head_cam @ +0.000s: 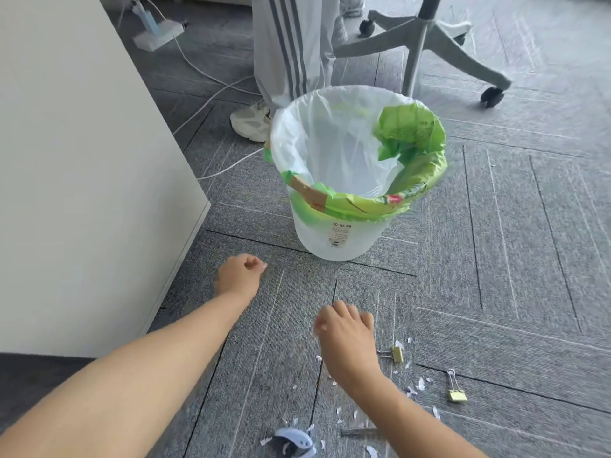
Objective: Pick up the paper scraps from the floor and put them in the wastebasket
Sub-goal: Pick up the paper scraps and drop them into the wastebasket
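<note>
Okay, mid-collection, judged from how it lies: paper scraps [420,385] are scattered on the floor [496,259] from 5 to 6 o'clock, around two clips [458,395] and a blue gadget [294,441].

Left hand [239,276] is curled into a fist just short of the basket [363,239], which sits at 12 o'clock. Can't tell if it holds scraps. Right hand [345,328] has its fingers bent down over the carpet, contents hidden too.

Next move likely: lift the fist over the rim and release, then pinch more bits while skipping the clips.

Basket: white liner [317,140], crumpled green plastic [410,133] at the 2 o'clock rim, no scraps visible inside.
</note>
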Available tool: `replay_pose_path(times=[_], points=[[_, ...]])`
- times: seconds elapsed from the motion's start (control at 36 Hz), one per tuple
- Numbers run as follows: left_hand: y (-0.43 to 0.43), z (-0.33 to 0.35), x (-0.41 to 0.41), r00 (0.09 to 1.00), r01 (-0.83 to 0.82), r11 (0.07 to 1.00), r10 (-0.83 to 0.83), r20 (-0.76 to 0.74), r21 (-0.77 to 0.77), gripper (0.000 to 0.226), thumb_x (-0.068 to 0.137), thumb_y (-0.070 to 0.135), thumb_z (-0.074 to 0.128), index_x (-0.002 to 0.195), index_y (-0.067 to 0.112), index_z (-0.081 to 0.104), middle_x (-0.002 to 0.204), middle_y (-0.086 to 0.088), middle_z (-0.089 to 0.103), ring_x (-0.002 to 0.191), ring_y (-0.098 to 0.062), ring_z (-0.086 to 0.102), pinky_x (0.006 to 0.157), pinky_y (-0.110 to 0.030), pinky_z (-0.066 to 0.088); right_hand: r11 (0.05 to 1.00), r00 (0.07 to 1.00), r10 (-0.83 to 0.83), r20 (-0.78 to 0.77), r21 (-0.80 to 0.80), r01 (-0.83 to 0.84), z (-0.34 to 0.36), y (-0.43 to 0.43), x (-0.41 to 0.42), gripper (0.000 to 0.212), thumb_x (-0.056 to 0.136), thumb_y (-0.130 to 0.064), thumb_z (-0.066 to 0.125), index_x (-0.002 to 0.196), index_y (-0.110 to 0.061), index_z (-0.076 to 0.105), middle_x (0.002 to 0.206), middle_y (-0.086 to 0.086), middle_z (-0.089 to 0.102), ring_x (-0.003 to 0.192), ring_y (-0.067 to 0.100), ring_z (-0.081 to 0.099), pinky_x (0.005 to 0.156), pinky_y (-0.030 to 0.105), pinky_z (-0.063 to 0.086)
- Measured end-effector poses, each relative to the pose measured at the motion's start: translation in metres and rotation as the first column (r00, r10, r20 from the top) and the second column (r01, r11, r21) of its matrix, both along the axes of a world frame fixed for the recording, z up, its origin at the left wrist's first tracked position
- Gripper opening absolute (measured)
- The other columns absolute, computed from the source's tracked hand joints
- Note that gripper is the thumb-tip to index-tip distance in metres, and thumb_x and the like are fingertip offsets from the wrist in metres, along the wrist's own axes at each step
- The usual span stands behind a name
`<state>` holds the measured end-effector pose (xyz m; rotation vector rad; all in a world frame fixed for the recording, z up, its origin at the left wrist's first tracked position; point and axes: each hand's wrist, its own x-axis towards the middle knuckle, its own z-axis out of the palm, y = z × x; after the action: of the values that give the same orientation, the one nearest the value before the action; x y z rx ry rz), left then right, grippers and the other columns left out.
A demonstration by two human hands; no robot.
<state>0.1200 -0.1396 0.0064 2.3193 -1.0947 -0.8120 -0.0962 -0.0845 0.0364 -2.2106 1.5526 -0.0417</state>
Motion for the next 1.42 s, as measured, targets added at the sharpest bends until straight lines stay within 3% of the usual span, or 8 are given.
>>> replay_pose_path(times=[0.14, 0.22, 0.42, 0.56, 0.75, 0.94, 1.08, 1.42], points=[[0.0, 0.118, -0.017, 0.995, 0.085, 0.798, -0.104, 0.002, -0.597, 0.006, 0.087, 0.025, 0.07, 0.086, 0.022, 0.064, 0.093, 0.003, 0.06, 0.084, -0.014, 0.055, 0.075, -0.025, 0.044, 0.911, 0.954, -0.089, 0.285, -0.365, 0.194, 0.088, -0.042, -0.019, 0.007, 0.089, -0.029, 0.061, 0.091, -0.033, 0.055, 0.095, -0.013, 0.052, 0.092, 0.013, 0.046, 0.082, 0.034, 0.025], [-0.01, 0.184, -0.025, 0.969, 0.237, 0.662, -0.212, 0.126, -0.711, 0.008, 0.084, 0.024, 0.073, 0.085, 0.025, 0.065, 0.093, 0.007, 0.06, 0.088, -0.016, 0.055, 0.079, -0.026, 0.042, 0.804, 0.873, -0.092, 0.478, -0.482, 0.349, 0.149, -0.075, -0.027, 0.009, 0.086, -0.027, 0.065, 0.089, -0.032, 0.058, 0.095, -0.012, 0.054, 0.091, 0.015, 0.051, 0.083, 0.04, 0.031], [-0.073, 0.237, -0.063, 0.874, 0.481, 0.738, -0.45, 0.186, -0.474, 0.007, 0.086, 0.023, 0.072, 0.09, 0.027, 0.076, 0.075, 0.018, 0.071, 0.06, 0.014, 0.053, 0.07, -0.009, 0.048, 0.868, 0.897, -0.288, 0.336, -0.303, 0.393, 0.207, -0.157, -0.023, 0.007, 0.081, -0.041, 0.068, 0.083, -0.036, 0.072, 0.086, -0.013, 0.07, 0.095, 0.015, 0.053, 0.095, 0.047, 0.034], [-0.086, 0.225, -0.063, 0.863, 0.497, 0.831, -0.444, 0.241, -0.249, 0.011, 0.074, 0.025, 0.081, 0.069, 0.03, 0.072, 0.073, 0.016, 0.069, 0.077, -0.007, 0.066, 0.079, -0.034, 0.056, 0.891, 0.912, -0.359, 0.197, -0.217, 0.398, 0.192, -0.166, -0.034, 0.014, 0.074, -0.05, 0.073, 0.07, -0.039, 0.066, 0.081, -0.007, 0.07, 0.094, 0.02, 0.057, 0.097, 0.044, 0.035], [-0.062, 0.23, -0.067, 0.827, 0.562, 0.694, -0.479, 0.294, -0.449, 0.031, 0.077, 0.019, 0.078, 0.105, 0.022, 0.063, 0.088, 0.005, 0.064, 0.08, -0.013, 0.056, 0.081, -0.035, 0.051, 0.884, 0.874, -0.277, 0.399, -0.252, 0.395, 0.184, -0.138, -0.028, 0.009, 0.083, -0.043, 0.065, 0.08, -0.036, 0.061, 0.096, -0.011, 0.065, 0.097, 0.014, 0.047, 0.096, 0.05, 0.034], [0.036, 0.165, -0.072, 0.816, 0.552, 0.593, -0.531, 0.231, -0.586, 0.031, 0.085, 0.012, 0.07, 0.113, 0.024, 0.063, 0.085, 0.012, 0.061, 0.081, -0.004, 0.054, 0.075, -0.011, 0.039, 0.875, 0.873, -0.058, 0.484, -0.397, 0.278, 0.107, -0.038, -0.057, 0.013, 0.083, -0.025, 0.067, 0.095, -0.031, 0.063, 0.094, -0.018, 0.059, 0.089, 0.009, 0.049, 0.081, 0.035, 0.03], [0.079, 0.073, -0.087, 0.812, 0.565, 0.788, -0.584, -0.006, -0.246, 0.012, 0.089, 0.025, 0.066, 0.101, 0.028, 0.065, 0.086, 0.018, 0.06, 0.084, 0.001, 0.052, 0.085, -0.026, 0.046, 0.968, 0.943, -0.217, 0.252, -0.072, 0.242, 0.017, 0.01, -0.078, 0.014, 0.086, -0.031, 0.067, 0.092, -0.042, 0.061, 0.092, -0.025, 0.058, 0.094, 0.007, 0.052, 0.079, 0.031, 0.022], [0.098, -0.002, -0.092, 0.822, 0.566, 0.813, -0.569, -0.019, 0.141, 0.018, 0.089, 0.037, 0.062, 0.106, 0.033, 0.064, 0.114, 0.011, 0.063, 0.127, -0.021, 0.046, 0.112, -0.049, 0.032, 0.977, 0.979, -0.196, -0.048, 0.081, 0.199, -0.032, 0.01, -0.058, 0.015, 0.094, -0.035, 0.055, 0.107, -0.038, 0.062, 0.108, -0.019, 0.062, 0.107, 0.009, 0.051, 0.097, 0.035, 0.026]])
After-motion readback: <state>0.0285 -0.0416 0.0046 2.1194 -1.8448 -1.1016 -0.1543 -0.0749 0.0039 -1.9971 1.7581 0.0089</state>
